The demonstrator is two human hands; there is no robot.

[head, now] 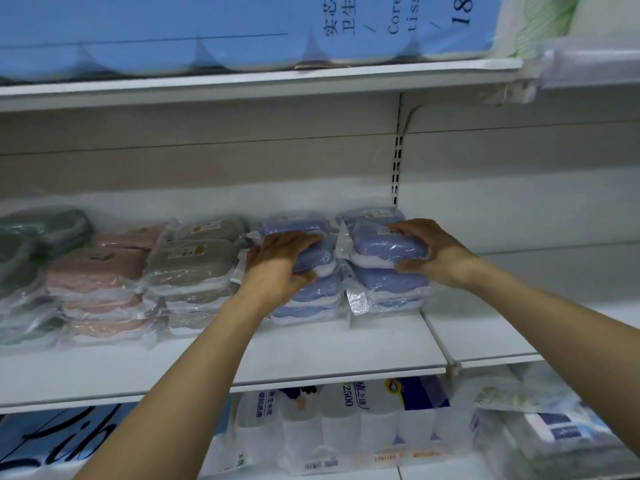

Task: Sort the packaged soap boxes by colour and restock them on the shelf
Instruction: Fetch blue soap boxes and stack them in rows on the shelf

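White steel shelf (311, 355) carries everything we see; its front edge runs left to right below the stock, with a bare strip of board between that edge and the packs. A seam splits it from the next shelf section (485, 337) on the right, which shows bare board and is the open room on that side. Back panel has a slotted upright (397, 161) just behind the blue stacks. Plenty of headroom up to the upper shelf (242, 88), which holds a large blue tissue pack (173, 26).

Stock runs in colour columns, left to right: green soap boxes (38, 237), blurred; pink soap boxes (93, 271); grey soap boxes (190, 261); then two stacks of blue soap boxes. All in clear wrap, columns touching or just beside each other, so no side gap on the left.

Left blue stack (311, 292): our left hand (280, 265) has its grip curled round the top box, fingers over the top, thumb at the front. Right blue stack (391, 282): our right hand (433, 251) grips the top blue box (384, 244), fingers curled over its far right end, thumb under the near edge. It sits on the stack, slightly tilted.

Below the shelf: toilet roll packs (346, 424), packed close.
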